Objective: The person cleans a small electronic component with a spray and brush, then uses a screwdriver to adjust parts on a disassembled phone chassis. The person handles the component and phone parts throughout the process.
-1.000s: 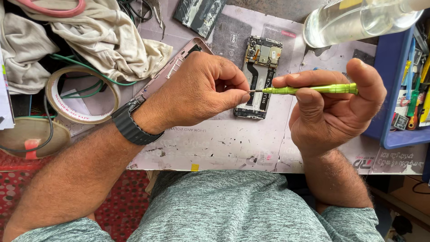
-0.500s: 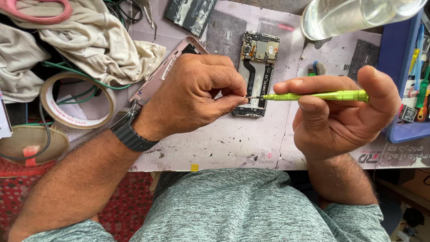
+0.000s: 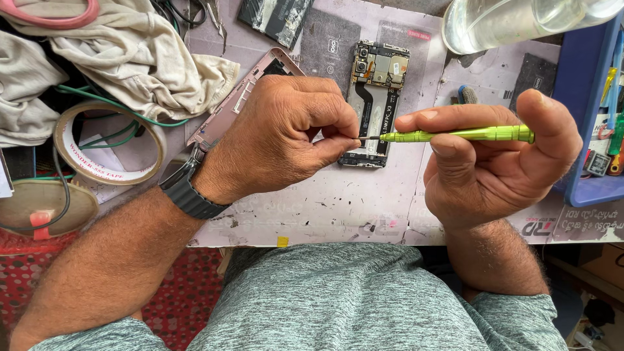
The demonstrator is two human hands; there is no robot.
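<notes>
Here my right hand (image 3: 494,162) grips a slim lime-green metal screwdriver (image 3: 465,134), thumb capping its back end and forefinger lying along the shaft, so it runs level across the bench. My left hand (image 3: 286,136) pinches thumb and forefinger together right at the driver's dark tip; whatever sits between them is too small to tell. Just behind the tip lies an opened phone with its circuit board and black battery bared (image 3: 376,104), flat on the pale grey work mat (image 3: 312,208). A pink phone frame (image 3: 240,104) pokes out from under my left hand. Farther left sit a roll of brown tape (image 3: 107,153) and a crumpled beige cloth (image 3: 130,52); a blue plastic tray (image 3: 585,130) stands at the right edge.
</notes>
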